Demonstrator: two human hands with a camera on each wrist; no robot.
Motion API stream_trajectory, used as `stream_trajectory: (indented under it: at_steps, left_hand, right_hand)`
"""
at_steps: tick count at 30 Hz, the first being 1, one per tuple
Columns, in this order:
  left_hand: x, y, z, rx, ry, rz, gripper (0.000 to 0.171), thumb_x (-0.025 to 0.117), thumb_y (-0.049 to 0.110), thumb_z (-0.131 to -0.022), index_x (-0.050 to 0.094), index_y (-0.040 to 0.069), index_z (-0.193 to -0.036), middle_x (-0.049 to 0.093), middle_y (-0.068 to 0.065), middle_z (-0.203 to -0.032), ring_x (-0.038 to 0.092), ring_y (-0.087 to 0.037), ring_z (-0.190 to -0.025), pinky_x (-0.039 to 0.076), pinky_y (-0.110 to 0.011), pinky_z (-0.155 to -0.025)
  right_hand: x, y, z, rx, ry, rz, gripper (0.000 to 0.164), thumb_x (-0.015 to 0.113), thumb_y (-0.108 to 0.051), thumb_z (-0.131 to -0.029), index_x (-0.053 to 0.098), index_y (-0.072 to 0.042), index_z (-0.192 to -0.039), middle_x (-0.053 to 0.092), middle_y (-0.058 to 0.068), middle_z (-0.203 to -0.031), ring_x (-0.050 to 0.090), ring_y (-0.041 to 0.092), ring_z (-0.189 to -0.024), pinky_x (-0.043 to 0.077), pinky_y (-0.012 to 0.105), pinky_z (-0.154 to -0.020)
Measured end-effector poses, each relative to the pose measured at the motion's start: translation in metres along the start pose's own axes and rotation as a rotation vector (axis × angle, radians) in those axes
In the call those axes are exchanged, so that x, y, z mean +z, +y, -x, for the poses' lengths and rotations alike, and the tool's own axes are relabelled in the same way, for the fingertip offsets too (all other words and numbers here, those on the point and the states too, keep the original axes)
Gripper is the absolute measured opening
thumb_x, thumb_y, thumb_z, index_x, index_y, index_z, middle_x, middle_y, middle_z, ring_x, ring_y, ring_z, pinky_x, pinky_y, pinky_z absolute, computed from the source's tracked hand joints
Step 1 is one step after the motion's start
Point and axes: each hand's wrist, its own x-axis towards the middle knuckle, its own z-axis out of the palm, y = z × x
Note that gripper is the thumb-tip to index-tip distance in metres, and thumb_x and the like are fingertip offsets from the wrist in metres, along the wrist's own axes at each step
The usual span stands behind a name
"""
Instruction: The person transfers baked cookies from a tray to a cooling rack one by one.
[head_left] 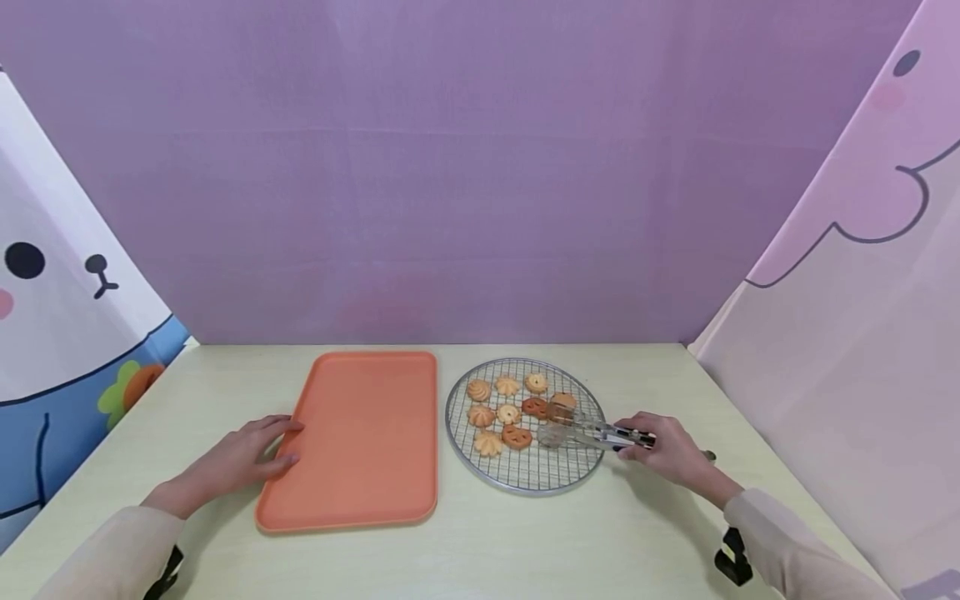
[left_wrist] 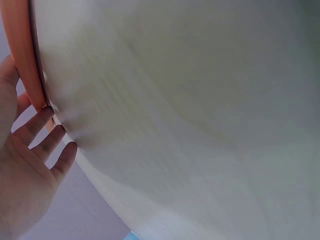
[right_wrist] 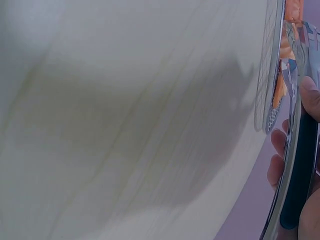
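My right hand grips metal tongs with dark handle grips, fingers and thumb curled round them. The tongs' clear tips reach over the right part of a round wire rack, spread apart, one of them overlapping a brown cookie. Several light and dark cookies lie on the rack, among them a pretzel-shaped cookie. On the left, an orange tray lies flat with nothing on it. My left hand rests against its left rim, fingers relaxed; the left wrist view shows fingertips at the table surface.
Tray and rack stand side by side on a pale wood-grain table. A purple panel rises along the back edge. Printed cloth walls with cartoon figures border the left and right sides.
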Motion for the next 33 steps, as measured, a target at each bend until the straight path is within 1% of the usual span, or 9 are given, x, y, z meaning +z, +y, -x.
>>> stream_trajectory:
  at_steps: [8,12,18,20,23,26,30,33]
  left_hand:
    - [-0.002,0.003,0.001,-0.004,-0.004,0.007,0.053,0.066,0.042,-0.080,0.057,0.005,-0.117,0.053,-0.021,-0.123,0.049,-0.042,-0.112,0.043,-0.058,-0.089]
    - [-0.002,0.003,0.001,-0.010,-0.010,0.009,0.054,0.066,0.041,-0.080,0.057,0.004,-0.118,0.053,-0.021,-0.123,0.049,-0.042,-0.113,0.042,-0.058,-0.089]
    - [-0.002,0.004,0.001,-0.003,0.003,0.009,0.052,0.066,0.040,-0.081,0.057,0.004,-0.117,0.053,-0.022,-0.123,0.049,-0.043,-0.112,0.042,-0.058,-0.089]
    - [-0.002,0.004,0.002,-0.002,0.008,0.008,0.051,0.066,0.039,-0.081,0.057,0.004,-0.117,0.053,-0.022,-0.123,0.049,-0.043,-0.112,0.042,-0.058,-0.088]
    - [-0.002,0.003,0.002,-0.004,0.006,0.006,0.051,0.066,0.040,-0.081,0.057,0.005,-0.118,0.053,-0.022,-0.124,0.049,-0.043,-0.112,0.042,-0.059,-0.089]
    - [-0.001,0.002,0.002,-0.004,0.007,0.000,0.052,0.066,0.040,-0.081,0.057,0.005,-0.118,0.053,-0.022,-0.124,0.049,-0.043,-0.113,0.042,-0.058,-0.089]
    - [0.000,0.001,0.001,-0.002,0.010,-0.005,0.053,0.066,0.041,-0.080,0.057,0.005,-0.117,0.053,-0.021,-0.123,0.050,-0.042,-0.111,0.043,-0.058,-0.088]
    - [0.000,0.001,0.001,0.004,0.018,-0.008,0.052,0.066,0.040,-0.080,0.057,0.004,-0.117,0.054,-0.021,-0.122,0.050,-0.042,-0.111,0.043,-0.058,-0.089]
  right_hand:
    - [-0.002,0.000,0.000,-0.026,0.026,-0.040,0.038,0.076,-0.011,-0.070,0.065,0.002,-0.104,0.066,0.006,-0.088,0.053,0.000,-0.067,0.045,0.019,-0.054]
    - [-0.004,0.004,-0.002,-0.019,0.049,-0.062,0.038,0.077,-0.011,-0.070,0.065,0.002,-0.104,0.067,0.007,-0.088,0.052,0.000,-0.066,0.045,0.018,-0.052]
    - [-0.005,0.010,-0.005,0.014,0.101,-0.037,0.038,0.078,-0.011,-0.069,0.066,0.000,-0.104,0.068,0.007,-0.087,0.051,0.002,-0.067,0.043,0.019,-0.056]
    - [-0.006,0.012,-0.006,0.023,0.127,-0.021,0.038,0.078,-0.011,-0.069,0.066,0.000,-0.103,0.068,0.007,-0.087,0.053,0.004,-0.068,0.044,0.022,-0.058]
    - [-0.007,0.013,-0.007,0.048,0.174,0.002,0.036,0.078,-0.010,-0.069,0.067,-0.001,-0.102,0.069,0.008,-0.087,0.055,0.008,-0.070,0.047,0.025,-0.060]
    - [-0.010,0.015,-0.008,0.094,0.207,-0.001,0.035,0.078,-0.009,-0.069,0.067,-0.001,-0.102,0.069,0.012,-0.089,0.056,0.009,-0.071,0.048,0.024,-0.059]
    - [-0.015,0.019,-0.010,0.172,0.227,-0.008,0.037,0.077,-0.012,-0.072,0.065,0.001,-0.105,0.068,0.017,-0.093,0.054,0.005,-0.068,0.045,0.020,-0.057]
    - [-0.018,0.024,-0.010,0.230,0.237,0.024,0.039,0.076,-0.016,-0.073,0.064,0.000,-0.106,0.068,0.017,-0.095,0.050,0.003,-0.065,0.041,0.020,-0.057]
